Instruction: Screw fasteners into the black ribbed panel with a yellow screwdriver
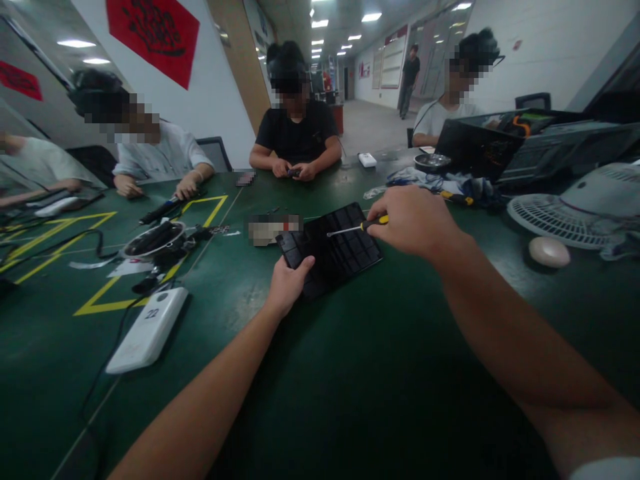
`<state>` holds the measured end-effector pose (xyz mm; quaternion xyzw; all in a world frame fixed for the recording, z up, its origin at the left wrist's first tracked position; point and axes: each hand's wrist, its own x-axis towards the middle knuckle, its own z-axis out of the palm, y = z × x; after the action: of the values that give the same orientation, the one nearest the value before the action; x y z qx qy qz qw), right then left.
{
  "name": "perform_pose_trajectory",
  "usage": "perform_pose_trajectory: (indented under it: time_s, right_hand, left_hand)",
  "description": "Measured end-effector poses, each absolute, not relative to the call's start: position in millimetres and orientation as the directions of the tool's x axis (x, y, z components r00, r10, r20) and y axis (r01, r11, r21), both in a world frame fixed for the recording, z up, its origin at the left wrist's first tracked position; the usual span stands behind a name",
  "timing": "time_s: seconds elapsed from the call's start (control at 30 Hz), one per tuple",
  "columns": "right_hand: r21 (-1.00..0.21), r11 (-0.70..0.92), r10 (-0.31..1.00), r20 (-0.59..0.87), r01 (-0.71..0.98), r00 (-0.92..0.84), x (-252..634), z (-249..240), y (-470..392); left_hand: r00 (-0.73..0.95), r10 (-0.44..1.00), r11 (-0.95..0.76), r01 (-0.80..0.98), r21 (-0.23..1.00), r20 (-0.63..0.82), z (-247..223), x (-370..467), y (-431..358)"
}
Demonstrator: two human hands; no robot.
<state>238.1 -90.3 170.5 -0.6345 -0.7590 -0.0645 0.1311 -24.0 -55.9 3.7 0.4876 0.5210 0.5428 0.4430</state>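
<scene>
Green table (360,373), white device (145,337) marked "22", right hand (417,220) holding screwdriver (351,230)

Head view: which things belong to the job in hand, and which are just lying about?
In the job:
screwdriver, in the right hand
black gridded panel, held by the left hand

Apparently just lying about:
white device marked 22
pale oval object
fan, at the right
metal bowl, farther back
</scene>
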Motion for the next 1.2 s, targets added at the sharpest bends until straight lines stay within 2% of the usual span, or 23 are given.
perform_pose_trajectory:
  time_s: [0.23, 0.33, 0.43, 0.57, 0.8, 1.2]
  right_hand:
    - [-0.025, 0.120, 0.985, 0.131, 0.993, -0.115, 232.2, 170.1, -91.6]
    - [-0.052, 0.138, 0.985, 0.107, 0.989, -0.132, 235.7, 169.7, -90.2]
    - [-0.099, 0.176, 0.973, 0.166, 0.979, -0.158, 246.3, 172.2, -89.9]
    - [-0.100, 0.191, 0.952, 0.262, 0.976, -0.160, 260.4, 176.0, -90.1]
    - [-0.079, 0.179, 0.962, 0.224, 0.981, -0.158, 255.0, 173.9, -87.3]
    - [-0.091, 0.225, 0.935, 0.301, 0.970, -0.188, 243.0, 170.0, -86.4]
  left_hand:
    - [-0.137, 0.988, -0.065, 0.023, 0.998, 0.068, 2.6, -23.0, -53.8]
    - [-0.154, 0.986, -0.062, 0.027, 0.998, 0.065, 2.3, -23.7, -53.4]
    - [-0.152, 0.987, -0.056, 0.023, 0.998, 0.059, 4.1, -23.8, -54.5]
    - [-0.139, 0.989, -0.056, 0.022, 0.998, 0.058, 7.4, -23.0, -56.5]
    - [-0.166, 0.984, -0.053, 0.057, 0.997, 0.062, 5.4, -24.1, -54.8]
    - [-0.158, 0.986, -0.047, 0.051, 0.998, 0.054, 3.7, -25.9, -53.9]
